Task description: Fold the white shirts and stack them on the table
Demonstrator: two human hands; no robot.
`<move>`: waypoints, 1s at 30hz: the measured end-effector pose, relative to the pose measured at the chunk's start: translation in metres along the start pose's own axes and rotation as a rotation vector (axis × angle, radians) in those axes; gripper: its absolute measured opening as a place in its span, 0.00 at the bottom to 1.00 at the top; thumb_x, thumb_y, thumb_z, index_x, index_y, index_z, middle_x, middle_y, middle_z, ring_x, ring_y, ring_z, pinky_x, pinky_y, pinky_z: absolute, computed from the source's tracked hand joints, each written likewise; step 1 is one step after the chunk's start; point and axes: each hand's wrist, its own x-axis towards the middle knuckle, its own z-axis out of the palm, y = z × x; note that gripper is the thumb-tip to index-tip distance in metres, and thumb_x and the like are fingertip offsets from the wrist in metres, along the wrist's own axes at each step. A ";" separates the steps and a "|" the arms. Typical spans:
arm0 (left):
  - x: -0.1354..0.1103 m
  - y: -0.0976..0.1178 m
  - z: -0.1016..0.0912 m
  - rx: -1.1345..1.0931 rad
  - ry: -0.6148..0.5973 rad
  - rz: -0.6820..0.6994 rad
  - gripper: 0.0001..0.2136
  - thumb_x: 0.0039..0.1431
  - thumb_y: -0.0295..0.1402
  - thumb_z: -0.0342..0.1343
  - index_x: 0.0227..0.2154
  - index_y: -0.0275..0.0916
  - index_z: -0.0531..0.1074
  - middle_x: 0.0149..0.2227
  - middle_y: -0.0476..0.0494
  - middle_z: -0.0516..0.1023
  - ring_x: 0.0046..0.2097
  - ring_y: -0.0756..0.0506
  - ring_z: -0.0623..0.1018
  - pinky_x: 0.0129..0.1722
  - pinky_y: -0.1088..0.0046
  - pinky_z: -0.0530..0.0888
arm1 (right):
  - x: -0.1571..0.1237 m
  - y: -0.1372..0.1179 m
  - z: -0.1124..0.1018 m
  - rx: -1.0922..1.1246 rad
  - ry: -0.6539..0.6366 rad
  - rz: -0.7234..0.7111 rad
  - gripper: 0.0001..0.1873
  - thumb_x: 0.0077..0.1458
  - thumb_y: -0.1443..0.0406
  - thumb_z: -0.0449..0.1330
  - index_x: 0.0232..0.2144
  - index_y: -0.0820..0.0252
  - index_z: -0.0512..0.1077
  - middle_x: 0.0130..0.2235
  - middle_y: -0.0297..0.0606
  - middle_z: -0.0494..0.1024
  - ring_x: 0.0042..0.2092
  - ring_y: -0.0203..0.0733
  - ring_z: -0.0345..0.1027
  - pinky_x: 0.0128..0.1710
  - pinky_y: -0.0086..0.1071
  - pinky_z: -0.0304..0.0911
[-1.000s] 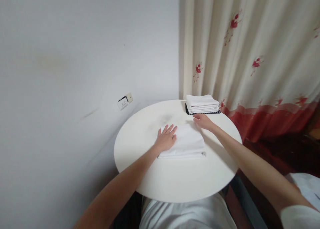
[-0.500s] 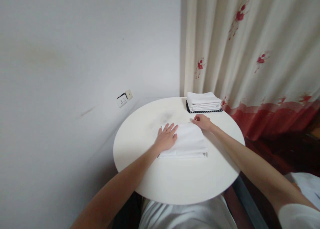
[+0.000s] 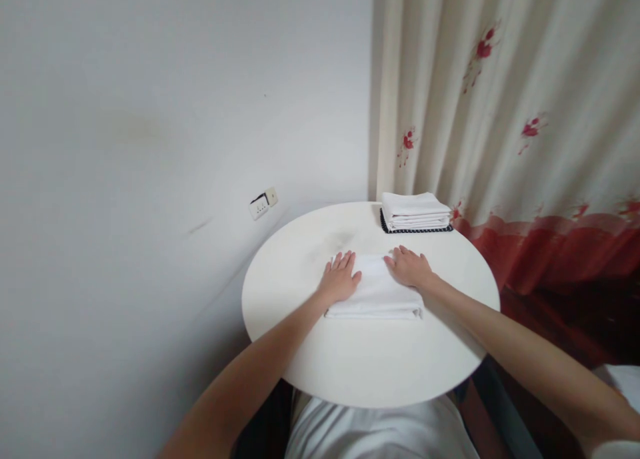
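Observation:
A folded white cloth [image 3: 377,295] lies flat in the middle of a round white table [image 3: 370,365]. My left hand [image 3: 341,280] rests open on the cloth's left part, fingers spread and pointing away from me. On its far right corner lies my right hand [image 3: 409,268], also open, palm down with the fingers stretched out. Layered folds show along the cloth's near edge. Behind my right hand, a stack of folded white cloths [image 3: 415,209] sits on a black mat with a light-dotted edge [image 3: 417,231].
A pale wall [image 3: 190,112] with a socket [image 3: 259,207] stands to the left of the table. Cream curtains [image 3: 450,99] with red flowers and a red hem hang behind it on the right. A grey smudge [image 3: 340,237] marks the tabletop beyond my left hand.
My right hand has come down from the cloth's far right corner, its curled fingers now opened flat on the fabric. The left hand stays on the cloth. The whole view has shifted slightly.

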 end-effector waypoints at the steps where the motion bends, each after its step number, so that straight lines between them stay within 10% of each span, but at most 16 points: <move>1: 0.002 -0.004 -0.001 -0.025 -0.014 -0.033 0.31 0.70 0.46 0.37 0.71 0.40 0.45 0.74 0.42 0.42 0.73 0.38 0.45 0.68 0.48 0.50 | 0.001 0.007 -0.004 0.011 0.004 0.056 0.33 0.68 0.49 0.40 0.57 0.67 0.69 0.60 0.58 0.70 0.62 0.60 0.60 0.58 0.59 0.54; 4: 0.010 -0.022 -0.011 -0.085 -0.036 -0.138 0.28 0.71 0.41 0.37 0.70 0.37 0.49 0.72 0.36 0.49 0.72 0.40 0.52 0.68 0.50 0.52 | -0.004 0.019 -0.016 0.020 0.147 0.121 0.30 0.69 0.53 0.42 0.57 0.69 0.69 0.63 0.61 0.66 0.65 0.65 0.56 0.58 0.61 0.55; 8: 0.013 -0.030 -0.032 -0.093 0.031 -0.219 0.25 0.71 0.30 0.33 0.69 0.34 0.53 0.70 0.32 0.56 0.71 0.42 0.56 0.67 0.55 0.56 | -0.039 0.010 -0.020 0.154 0.252 -0.233 0.26 0.68 0.56 0.46 0.60 0.63 0.68 0.67 0.53 0.63 0.68 0.57 0.52 0.64 0.55 0.52; 15: -0.012 0.020 -0.022 -0.095 0.017 0.278 0.25 0.73 0.44 0.37 0.70 0.49 0.50 0.73 0.45 0.49 0.73 0.42 0.49 0.69 0.50 0.51 | -0.107 -0.007 -0.010 0.155 0.113 -0.533 0.26 0.65 0.52 0.54 0.61 0.53 0.68 0.69 0.46 0.59 0.70 0.56 0.47 0.67 0.59 0.43; 30: -0.012 0.016 -0.009 -0.023 -0.024 0.317 0.26 0.73 0.47 0.36 0.71 0.52 0.49 0.74 0.47 0.44 0.73 0.39 0.45 0.69 0.47 0.48 | -0.124 0.035 0.003 0.140 0.164 -0.554 0.36 0.55 0.75 0.51 0.65 0.51 0.63 0.69 0.38 0.59 0.70 0.47 0.49 0.67 0.53 0.49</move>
